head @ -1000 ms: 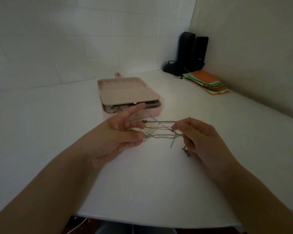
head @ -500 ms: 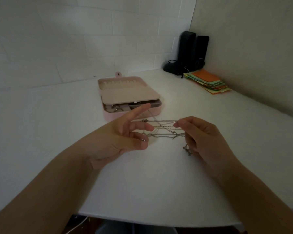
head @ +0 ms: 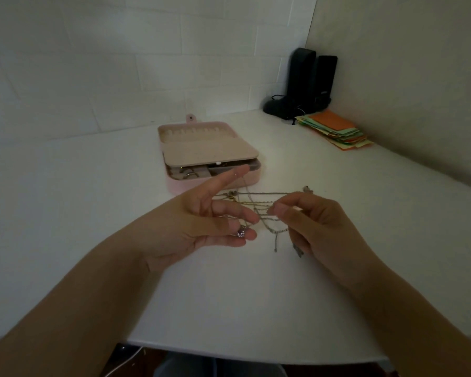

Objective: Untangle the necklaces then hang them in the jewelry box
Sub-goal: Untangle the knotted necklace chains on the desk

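Both hands are raised just above the white bench (head: 65, 213), with a tangle of thin gold and silver chain necklaces (head: 261, 206) stretched between them; the left hand (head: 201, 221) has its index finger pointing forward with one fine strand looped over the tip, while its lower fingers and thumb curl onto the chains, a small purple-stoned pendant (head: 241, 233) lying against the fingertips, so its grip is closed on the necklaces; the right hand (head: 318, 229) pinches several strands between thumb and fingertips, its grip likewise closed on them; loose ends and a small charm dangle below it toward the bench. Beyond the hands, on the bench, sits the pink rectangular jewelry box (head: 210, 153), its lid open and lying flat behind the base, an inner beige tray flap over the base, a few small items visible beneath. In the far right corner stand two black speakers (head: 310, 80); beside them lies a fanned pile of orange and green paper sheets (head: 335, 129).
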Action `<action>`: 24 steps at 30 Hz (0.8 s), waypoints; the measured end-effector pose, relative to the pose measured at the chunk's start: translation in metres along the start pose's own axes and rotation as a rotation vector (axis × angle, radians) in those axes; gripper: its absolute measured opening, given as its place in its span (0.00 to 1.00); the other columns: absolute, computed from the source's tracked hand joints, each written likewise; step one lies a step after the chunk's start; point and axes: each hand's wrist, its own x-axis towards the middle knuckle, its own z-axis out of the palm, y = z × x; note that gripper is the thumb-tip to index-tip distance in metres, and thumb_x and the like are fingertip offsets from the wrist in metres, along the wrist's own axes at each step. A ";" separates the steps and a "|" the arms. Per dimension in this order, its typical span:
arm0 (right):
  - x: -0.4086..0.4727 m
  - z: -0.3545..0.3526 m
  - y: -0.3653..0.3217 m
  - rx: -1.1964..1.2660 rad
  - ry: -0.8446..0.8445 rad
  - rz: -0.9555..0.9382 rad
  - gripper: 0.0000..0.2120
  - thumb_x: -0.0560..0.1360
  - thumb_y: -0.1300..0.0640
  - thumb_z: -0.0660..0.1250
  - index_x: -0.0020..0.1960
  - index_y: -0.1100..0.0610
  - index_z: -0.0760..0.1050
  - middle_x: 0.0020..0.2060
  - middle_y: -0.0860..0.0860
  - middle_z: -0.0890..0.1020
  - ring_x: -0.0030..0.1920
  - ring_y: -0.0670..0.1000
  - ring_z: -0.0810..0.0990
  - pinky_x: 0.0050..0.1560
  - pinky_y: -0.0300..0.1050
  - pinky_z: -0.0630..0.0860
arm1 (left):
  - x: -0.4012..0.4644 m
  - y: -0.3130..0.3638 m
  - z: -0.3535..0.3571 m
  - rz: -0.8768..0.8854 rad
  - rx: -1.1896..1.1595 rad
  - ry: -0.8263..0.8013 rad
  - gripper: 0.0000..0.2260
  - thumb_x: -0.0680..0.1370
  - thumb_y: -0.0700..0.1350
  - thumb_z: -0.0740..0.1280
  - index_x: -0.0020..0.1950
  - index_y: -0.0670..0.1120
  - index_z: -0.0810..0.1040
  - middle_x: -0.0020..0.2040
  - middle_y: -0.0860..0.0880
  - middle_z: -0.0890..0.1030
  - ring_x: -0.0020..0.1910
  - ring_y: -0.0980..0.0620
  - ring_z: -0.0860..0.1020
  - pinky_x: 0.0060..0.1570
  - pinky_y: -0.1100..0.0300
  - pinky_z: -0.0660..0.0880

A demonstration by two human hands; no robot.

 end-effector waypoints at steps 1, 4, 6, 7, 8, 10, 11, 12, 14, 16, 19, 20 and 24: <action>-0.001 0.001 -0.001 0.002 -0.021 -0.004 0.06 0.72 0.53 0.65 0.39 0.52 0.78 0.17 0.47 0.68 0.19 0.45 0.62 0.23 0.36 0.62 | 0.000 0.000 0.000 -0.001 0.004 -0.003 0.32 0.67 0.29 0.65 0.64 0.58 0.70 0.43 0.46 0.83 0.41 0.48 0.83 0.39 0.60 0.79; -0.002 0.001 -0.002 0.001 -0.004 -0.002 0.04 0.70 0.52 0.66 0.38 0.51 0.79 0.18 0.48 0.68 0.19 0.45 0.62 0.22 0.35 0.63 | -0.001 0.000 0.000 -0.009 0.043 -0.040 0.36 0.66 0.27 0.67 0.64 0.61 0.69 0.46 0.46 0.83 0.42 0.48 0.83 0.41 0.60 0.78; -0.001 -0.001 -0.002 0.018 0.070 0.011 0.05 0.73 0.57 0.66 0.40 0.54 0.79 0.17 0.48 0.67 0.18 0.44 0.62 0.20 0.32 0.62 | -0.003 0.002 0.001 -0.010 0.082 -0.092 0.38 0.66 0.27 0.69 0.65 0.63 0.67 0.49 0.47 0.83 0.44 0.47 0.83 0.41 0.60 0.78; 0.000 -0.002 -0.001 0.028 0.110 0.025 0.05 0.74 0.58 0.65 0.40 0.55 0.78 0.17 0.47 0.67 0.18 0.44 0.61 0.20 0.31 0.61 | -0.004 0.003 0.002 -0.008 0.098 -0.108 0.40 0.66 0.27 0.69 0.65 0.64 0.66 0.49 0.47 0.82 0.44 0.47 0.83 0.41 0.61 0.78; 0.001 -0.003 -0.001 0.027 0.147 0.038 0.06 0.75 0.58 0.64 0.41 0.55 0.78 0.17 0.46 0.66 0.17 0.43 0.61 0.20 0.30 0.60 | -0.005 0.004 0.002 -0.006 0.106 -0.120 0.41 0.65 0.27 0.69 0.65 0.66 0.65 0.50 0.47 0.82 0.43 0.47 0.83 0.41 0.61 0.77; 0.002 -0.004 0.000 0.005 0.204 0.053 0.06 0.75 0.57 0.64 0.43 0.55 0.78 0.16 0.45 0.66 0.18 0.43 0.61 0.20 0.31 0.60 | -0.005 0.004 0.003 -0.003 0.113 -0.145 0.42 0.64 0.28 0.69 0.66 0.67 0.63 0.50 0.47 0.81 0.43 0.47 0.83 0.41 0.61 0.77; 0.003 -0.004 0.000 -0.009 0.224 0.052 0.06 0.75 0.56 0.64 0.44 0.55 0.78 0.16 0.45 0.66 0.18 0.42 0.61 0.20 0.31 0.60 | -0.005 0.004 0.003 -0.004 0.124 -0.157 0.43 0.64 0.29 0.69 0.65 0.68 0.63 0.50 0.47 0.81 0.43 0.47 0.83 0.41 0.61 0.77; 0.003 -0.005 0.001 -0.024 0.240 0.049 0.06 0.75 0.55 0.63 0.44 0.55 0.78 0.17 0.45 0.67 0.18 0.42 0.61 0.20 0.31 0.60 | -0.005 0.004 0.003 -0.005 0.138 -0.166 0.43 0.64 0.29 0.69 0.65 0.69 0.63 0.49 0.48 0.81 0.42 0.47 0.83 0.42 0.60 0.77; 0.004 -0.006 0.002 -0.033 0.267 0.055 0.07 0.75 0.54 0.63 0.46 0.56 0.78 0.17 0.45 0.67 0.18 0.42 0.62 0.21 0.32 0.61 | -0.007 0.004 0.003 -0.008 0.148 -0.167 0.42 0.65 0.30 0.69 0.65 0.70 0.63 0.47 0.48 0.81 0.41 0.47 0.82 0.43 0.59 0.77; 0.004 -0.007 0.002 0.004 0.285 0.067 0.08 0.76 0.54 0.62 0.46 0.57 0.78 0.17 0.45 0.67 0.18 0.42 0.62 0.20 0.33 0.60 | -0.007 0.003 0.002 -0.023 0.124 -0.141 0.38 0.65 0.33 0.69 0.65 0.68 0.65 0.43 0.48 0.80 0.40 0.47 0.82 0.44 0.59 0.77; 0.003 -0.006 0.001 0.043 0.304 0.057 0.08 0.76 0.55 0.61 0.46 0.57 0.77 0.17 0.46 0.67 0.18 0.42 0.62 0.20 0.33 0.60 | -0.004 0.000 0.001 -0.039 0.120 -0.074 0.30 0.66 0.40 0.70 0.64 0.61 0.70 0.39 0.49 0.81 0.45 0.47 0.82 0.46 0.59 0.77; 0.002 -0.006 0.000 0.055 0.309 0.046 0.08 0.77 0.55 0.61 0.46 0.56 0.77 0.18 0.46 0.67 0.19 0.43 0.62 0.20 0.33 0.60 | -0.003 -0.001 0.000 -0.040 0.116 -0.049 0.27 0.67 0.40 0.71 0.63 0.60 0.72 0.39 0.48 0.81 0.47 0.47 0.82 0.48 0.60 0.77; 0.001 -0.007 -0.001 0.099 0.332 0.009 0.08 0.78 0.56 0.59 0.42 0.55 0.74 0.19 0.47 0.68 0.19 0.45 0.62 0.21 0.33 0.60 | -0.001 -0.001 0.002 -0.001 0.107 0.048 0.17 0.69 0.39 0.68 0.55 0.53 0.81 0.51 0.44 0.82 0.48 0.48 0.82 0.50 0.60 0.78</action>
